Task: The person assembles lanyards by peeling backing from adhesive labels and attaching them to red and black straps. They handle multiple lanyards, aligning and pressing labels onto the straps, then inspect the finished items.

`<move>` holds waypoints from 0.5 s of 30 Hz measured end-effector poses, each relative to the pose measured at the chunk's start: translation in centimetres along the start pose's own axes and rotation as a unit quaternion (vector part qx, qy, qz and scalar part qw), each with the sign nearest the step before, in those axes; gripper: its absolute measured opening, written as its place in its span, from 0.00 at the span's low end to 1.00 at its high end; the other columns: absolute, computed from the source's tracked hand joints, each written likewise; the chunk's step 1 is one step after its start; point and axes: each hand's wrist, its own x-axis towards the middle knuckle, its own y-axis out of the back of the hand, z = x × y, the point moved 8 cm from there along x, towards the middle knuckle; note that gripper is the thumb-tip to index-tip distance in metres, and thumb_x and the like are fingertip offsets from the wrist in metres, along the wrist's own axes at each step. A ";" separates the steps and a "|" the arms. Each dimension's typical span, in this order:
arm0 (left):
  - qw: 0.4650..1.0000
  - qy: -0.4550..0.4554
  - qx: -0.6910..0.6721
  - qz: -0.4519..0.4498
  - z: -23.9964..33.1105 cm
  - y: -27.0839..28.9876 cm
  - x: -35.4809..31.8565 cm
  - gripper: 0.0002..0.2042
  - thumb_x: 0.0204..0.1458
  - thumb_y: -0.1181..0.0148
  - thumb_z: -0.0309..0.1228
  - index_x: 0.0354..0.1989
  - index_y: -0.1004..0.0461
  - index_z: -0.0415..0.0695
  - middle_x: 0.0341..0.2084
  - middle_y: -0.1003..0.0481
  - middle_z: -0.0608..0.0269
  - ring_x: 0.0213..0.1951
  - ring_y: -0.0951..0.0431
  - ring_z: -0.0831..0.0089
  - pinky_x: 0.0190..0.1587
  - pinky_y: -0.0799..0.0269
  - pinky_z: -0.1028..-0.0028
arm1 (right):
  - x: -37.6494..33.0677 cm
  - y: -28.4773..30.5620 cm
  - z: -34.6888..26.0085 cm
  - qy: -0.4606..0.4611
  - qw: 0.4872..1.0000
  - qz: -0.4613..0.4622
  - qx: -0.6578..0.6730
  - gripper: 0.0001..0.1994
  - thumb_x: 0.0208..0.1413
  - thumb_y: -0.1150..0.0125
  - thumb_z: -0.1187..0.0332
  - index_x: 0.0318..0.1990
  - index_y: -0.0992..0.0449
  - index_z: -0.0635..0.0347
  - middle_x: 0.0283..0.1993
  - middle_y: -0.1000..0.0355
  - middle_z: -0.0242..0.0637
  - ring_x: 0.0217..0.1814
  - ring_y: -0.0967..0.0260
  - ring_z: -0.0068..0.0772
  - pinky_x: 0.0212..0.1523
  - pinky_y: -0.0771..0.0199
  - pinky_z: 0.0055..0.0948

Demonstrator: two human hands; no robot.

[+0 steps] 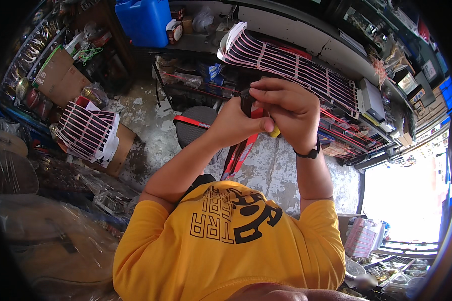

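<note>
My left hand (234,122) is closed round a dark narrow piece (246,104), which stands up between thumb and fingers. My right hand (289,108), with a black band on its wrist, is curled against the same piece, its fingertips at the upper end. Something small and yellow (275,132) peeks out under the right palm; its kind is hidden. Below the hands hang red and dark straps (237,156), whose upper ends are covered by my fingers. Left of them, a red strip (192,122) with print lies across a dark round stool seat (200,134).
Ahead stands a bench with printed dark-and-pink striped sheets (296,67) and a blue jerrycan (144,22). More striped sheets (88,131) rest on cardboard at left. Plastic-wrapped goods (50,236) crowd the near left. Bright daylight enters at right. The floor (271,170) has worn paint.
</note>
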 end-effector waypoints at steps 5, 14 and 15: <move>0.999 -0.037 -0.025 0.025 0.7 -0.2 -0.1 0.28 0.33 0.24 0.51 0.35 0.24 0.41 0.27 0.24 0.70 0.31 0.28 0.83 0.34 0.31 0.77 | 0.0 -0.2 0.2 -0.011 1.000 -0.011 -0.006 0.18 0.39 0.41 0.87 0.40 0.18 0.61 0.43 0.23 0.42 0.42 0.23 0.32 0.38 0.22 0.23; 0.996 0.009 0.083 -0.002 0.1 -0.3 -0.8 0.21 0.33 0.22 0.42 0.29 0.23 0.41 0.22 0.24 0.69 0.26 0.27 0.82 0.30 0.32 0.76 | 1.0 -0.8 -1.6 0.041 0.977 -0.191 -0.090 0.20 0.43 0.39 0.78 0.48 0.23 0.61 0.51 0.26 0.40 0.53 0.30 0.44 0.52 0.29 0.36; 0.997 0.013 0.082 0.002 -0.1 -0.3 -0.9 0.21 0.32 0.22 0.42 0.29 0.23 0.41 0.21 0.24 0.69 0.26 0.27 0.82 0.29 0.32 0.77 | 0.9 -1.0 -1.7 0.040 0.974 -0.200 -0.101 0.19 0.43 0.39 0.77 0.47 0.23 0.61 0.51 0.26 0.40 0.53 0.30 0.44 0.52 0.29 0.36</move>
